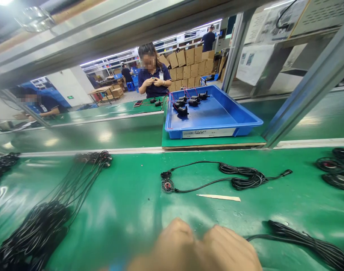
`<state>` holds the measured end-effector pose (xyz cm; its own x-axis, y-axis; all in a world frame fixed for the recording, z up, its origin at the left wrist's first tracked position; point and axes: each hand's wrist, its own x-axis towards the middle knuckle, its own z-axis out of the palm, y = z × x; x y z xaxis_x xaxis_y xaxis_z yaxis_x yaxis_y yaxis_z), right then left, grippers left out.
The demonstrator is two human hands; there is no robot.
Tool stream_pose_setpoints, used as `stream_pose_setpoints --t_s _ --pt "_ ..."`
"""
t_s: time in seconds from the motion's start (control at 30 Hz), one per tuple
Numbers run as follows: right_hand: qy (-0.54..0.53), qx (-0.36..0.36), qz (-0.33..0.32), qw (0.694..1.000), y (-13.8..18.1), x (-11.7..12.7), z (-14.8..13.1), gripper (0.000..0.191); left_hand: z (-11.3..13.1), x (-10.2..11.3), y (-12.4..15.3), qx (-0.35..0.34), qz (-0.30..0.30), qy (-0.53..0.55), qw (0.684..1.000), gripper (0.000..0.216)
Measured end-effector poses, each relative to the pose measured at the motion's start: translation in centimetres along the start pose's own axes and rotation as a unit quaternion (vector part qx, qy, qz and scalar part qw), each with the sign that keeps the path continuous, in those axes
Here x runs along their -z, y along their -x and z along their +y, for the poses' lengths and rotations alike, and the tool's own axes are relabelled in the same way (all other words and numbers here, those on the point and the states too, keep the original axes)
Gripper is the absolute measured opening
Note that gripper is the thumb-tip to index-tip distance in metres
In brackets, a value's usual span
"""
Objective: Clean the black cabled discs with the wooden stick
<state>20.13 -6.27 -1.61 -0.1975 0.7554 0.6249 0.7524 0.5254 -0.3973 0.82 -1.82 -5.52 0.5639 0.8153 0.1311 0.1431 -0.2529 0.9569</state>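
My left hand [172, 246] and my right hand [231, 250] are close together at the bottom edge, both closed with fingers curled. Whatever is between them is hidden by the knuckles. A black cable from a bundled coil [309, 241] on the right runs up to my right hand and disappears behind it. Beyond the hands lies a pale, pointed flat strip [219, 197]. Farther back rests a black cable assembly [249, 177] with a coiled middle. At its left end are a small round part with a red centre [167, 185] and a dark piece [165, 174].
Bundled black cables [39, 229] fill the left side; round black parts [329, 164] lie at the right edge. Behind a ledge, a blue tray [217, 116] holds several black motor-like parts [182, 111]. A metal post [309, 82] slants at right. A co-worker [153, 81] sits opposite.
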Motion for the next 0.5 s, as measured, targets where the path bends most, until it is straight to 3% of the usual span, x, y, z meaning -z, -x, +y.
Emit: stream_pose_setpoints --t_s 0.13,0.2,0.3,0.4,0.5 --pt "-0.061 -0.088 -0.033 0.994 -0.7 -0.5 0.5 0.016 1.5 -0.6 -1.3 -0.01 0.064 0.056 0.996 0.033" --pt "-0.075 -0.115 -0.078 0.987 -1.1 -0.2 1.0 0.019 2.5 -0.6 -2.0 0.031 0.072 0.117 0.99 0.037" --pt "0.012 -0.067 -0.118 0.991 -1.6 1.2 3.5 0.019 3.8 0.0 -2.7 0.12 0.04 0.208 0.97 0.046" --pt "0.174 -0.016 -0.079 0.981 -1.7 2.6 7.6 0.026 4.4 0.4 -3.0 0.156 0.038 0.255 0.953 0.063" --pt "0.188 0.022 -0.123 0.974 -1.4 3.1 10.5 0.028 4.7 0.0 -3.2 0.186 0.031 0.275 0.943 0.069"
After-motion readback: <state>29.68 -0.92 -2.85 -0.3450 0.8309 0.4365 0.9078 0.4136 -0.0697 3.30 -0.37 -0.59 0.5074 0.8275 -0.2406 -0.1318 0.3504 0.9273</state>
